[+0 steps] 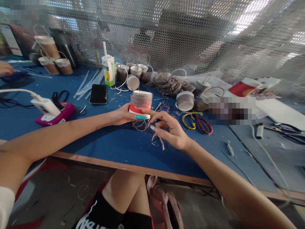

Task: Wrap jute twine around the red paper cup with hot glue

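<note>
Near the middle of the blue table, a small red and white cup (140, 104) has grey-brown cord wound in rows around its upper part. My left hand (122, 114) grips the cup from the left, its teal-nailed thumb across the lower edge. At the cup's lower right is my right hand (168, 127), fingers bent, with thumb and fingertips close together around what looks like a thin strand; the strand is hard to make out. A thin loop of cord (140, 126) hangs below the cup.
Behind the cup lie a heap of grey cord (169, 85) and several wrapped cups. A phone (98, 94), a drink carton (109, 70) and a magenta power strip (56, 114) are at the left. Red-and-yellow-handled pliers (196, 122) lie right. Another person's hand (6, 68) shows far left.
</note>
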Tool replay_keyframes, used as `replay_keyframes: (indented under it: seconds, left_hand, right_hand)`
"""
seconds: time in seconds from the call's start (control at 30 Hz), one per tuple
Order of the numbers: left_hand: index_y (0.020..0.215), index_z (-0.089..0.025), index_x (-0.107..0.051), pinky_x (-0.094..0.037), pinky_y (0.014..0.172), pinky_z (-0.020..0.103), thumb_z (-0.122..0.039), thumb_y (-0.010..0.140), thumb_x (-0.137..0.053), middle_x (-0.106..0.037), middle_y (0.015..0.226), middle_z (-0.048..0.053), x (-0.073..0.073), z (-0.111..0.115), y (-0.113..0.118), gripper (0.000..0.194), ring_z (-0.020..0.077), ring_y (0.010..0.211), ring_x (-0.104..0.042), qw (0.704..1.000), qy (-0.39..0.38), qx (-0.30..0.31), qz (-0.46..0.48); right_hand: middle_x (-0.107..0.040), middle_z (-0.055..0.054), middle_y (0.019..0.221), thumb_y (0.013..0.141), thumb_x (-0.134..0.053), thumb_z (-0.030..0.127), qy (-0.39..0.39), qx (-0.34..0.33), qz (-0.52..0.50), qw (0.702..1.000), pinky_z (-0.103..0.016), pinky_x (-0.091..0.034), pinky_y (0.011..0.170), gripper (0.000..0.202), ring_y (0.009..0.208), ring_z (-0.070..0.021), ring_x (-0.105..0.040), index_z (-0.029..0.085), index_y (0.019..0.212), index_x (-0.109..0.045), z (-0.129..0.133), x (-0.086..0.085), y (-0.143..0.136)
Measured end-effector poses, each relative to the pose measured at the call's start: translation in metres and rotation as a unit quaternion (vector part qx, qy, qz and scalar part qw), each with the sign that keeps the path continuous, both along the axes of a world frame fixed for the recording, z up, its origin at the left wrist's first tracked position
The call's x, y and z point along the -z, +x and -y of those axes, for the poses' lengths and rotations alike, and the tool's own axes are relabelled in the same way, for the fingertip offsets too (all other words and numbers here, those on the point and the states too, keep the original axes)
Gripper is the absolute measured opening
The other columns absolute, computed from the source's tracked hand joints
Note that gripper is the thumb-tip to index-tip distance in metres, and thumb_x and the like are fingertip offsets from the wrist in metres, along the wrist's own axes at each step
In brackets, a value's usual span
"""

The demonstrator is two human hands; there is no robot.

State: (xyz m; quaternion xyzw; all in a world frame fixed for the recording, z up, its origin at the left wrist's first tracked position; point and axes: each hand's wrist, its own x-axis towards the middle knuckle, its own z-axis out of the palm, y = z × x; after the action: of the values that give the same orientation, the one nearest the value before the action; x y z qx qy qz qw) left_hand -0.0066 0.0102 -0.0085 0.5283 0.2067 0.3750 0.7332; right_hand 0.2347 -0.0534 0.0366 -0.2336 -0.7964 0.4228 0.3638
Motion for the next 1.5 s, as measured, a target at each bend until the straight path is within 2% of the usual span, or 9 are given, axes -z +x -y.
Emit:
replay_keyframes:
  seconds: [0.33,0.53,0.67,0.9,1.07,1.13,1.2,1.33,1.5]
  left_hand:
    - [0.108,-0.017,-0.076,-0.058,0.089,0.033,-0.021,0.066,-0.094,-0.081,0.1,0.008,-0.001,-0.003,-0.002,0.046,0.0193,0.091,-0.075,0.999,-0.035,0.016,0.019]
    - [0.113,-0.018,-0.076,-0.056,0.096,0.04,-0.026,0.069,-0.092,-0.081,0.11,0.011,-0.001,-0.004,-0.006,0.047,0.0247,0.102,-0.075,0.997,-0.033,0.045,0.05]
    - [0.114,-0.017,-0.077,-0.057,0.096,0.039,-0.028,0.068,-0.094,-0.081,0.113,0.012,-0.003,-0.004,-0.005,0.051,0.0253,0.104,-0.076,0.996,-0.04,0.052,0.059]
    - [0.115,-0.021,-0.077,-0.057,0.097,0.035,-0.035,0.064,-0.099,-0.08,0.12,0.01,-0.003,-0.002,-0.003,0.058,0.0222,0.106,-0.074,0.998,-0.014,0.05,0.043]
    - [0.118,-0.017,-0.075,-0.054,0.105,0.039,-0.029,0.065,-0.097,-0.08,0.116,0.011,-0.001,-0.004,-0.002,0.059,0.024,0.109,-0.074,1.0,-0.021,0.009,0.004]
    - [0.118,-0.016,-0.075,-0.055,0.104,0.04,-0.027,0.064,-0.097,-0.079,0.119,0.012,-0.002,-0.005,-0.001,0.06,0.0253,0.11,-0.074,0.999,-0.031,-0.004,0.013]
    - [0.115,-0.016,-0.074,-0.057,0.1,0.04,-0.026,0.063,-0.097,-0.079,0.117,0.011,-0.003,-0.006,0.0,0.057,0.0244,0.107,-0.075,0.998,-0.044,-0.025,0.026]
    - [0.111,-0.017,-0.074,-0.06,0.096,0.039,-0.025,0.061,-0.098,-0.081,0.11,0.007,-0.002,-0.008,0.001,0.056,0.0215,0.101,-0.076,0.997,-0.062,-0.038,0.042]
    - [0.114,-0.018,-0.074,-0.059,0.101,0.043,-0.024,0.069,-0.093,-0.081,0.114,0.009,0.001,-0.01,-0.001,0.05,0.0234,0.105,-0.076,0.998,-0.042,-0.026,0.042]
  right_hand:
    - [-0.086,-0.009,0.099,0.074,-0.067,0.03,-0.041,0.184,-0.182,0.965,-0.028,-0.043,0.032,0.01,0.026,-0.0044,-0.034,0.021,0.069,-0.065,-0.004,-0.004,0.0]
    - [-0.082,-0.004,0.082,0.08,-0.068,0.027,-0.023,0.251,-0.255,0.934,-0.028,-0.038,0.028,0.017,0.027,-0.0056,-0.033,0.024,0.064,-0.064,-0.012,-0.004,0.004]
    - [-0.084,-0.002,0.09,0.078,-0.072,0.025,-0.02,0.192,-0.243,0.951,-0.026,-0.038,0.029,0.01,0.027,-0.0049,-0.038,0.023,0.07,-0.067,-0.008,-0.004,0.004]
    - [-0.076,-0.013,0.132,0.096,-0.068,0.033,-0.048,0.005,0.026,0.999,-0.024,-0.044,0.04,0.012,0.042,-0.0039,-0.052,0.021,0.097,-0.064,0.003,0.001,-0.005]
    - [-0.073,-0.012,0.124,0.096,-0.065,0.047,0.047,0.079,0.024,0.996,-0.027,-0.047,0.046,0.025,0.049,-0.0069,-0.051,0.023,0.102,-0.057,-0.003,-0.009,0.008]
    - [-0.066,-0.014,0.127,0.089,-0.07,0.051,0.103,0.189,0.106,0.971,-0.031,-0.051,0.052,0.04,0.064,-0.014,-0.062,0.023,0.114,-0.055,-0.008,-0.018,0.018]
    - [-0.059,-0.019,0.131,0.079,-0.077,0.049,0.145,0.286,0.307,0.896,-0.041,-0.058,0.073,0.057,0.091,-0.0275,-0.069,0.018,0.121,-0.055,-0.013,-0.026,0.025]
    - [-0.061,-0.021,0.119,0.072,-0.073,0.025,0.127,0.275,0.588,0.75,-0.05,-0.055,0.091,0.044,0.117,-0.0434,-0.063,0.011,0.112,-0.06,-0.015,-0.033,0.023]
    - [-0.066,-0.026,0.11,0.083,-0.056,0.018,0.117,0.327,0.595,0.725,-0.044,-0.053,0.076,0.03,0.096,-0.0393,-0.071,0.006,0.11,-0.063,-0.02,-0.033,0.016]
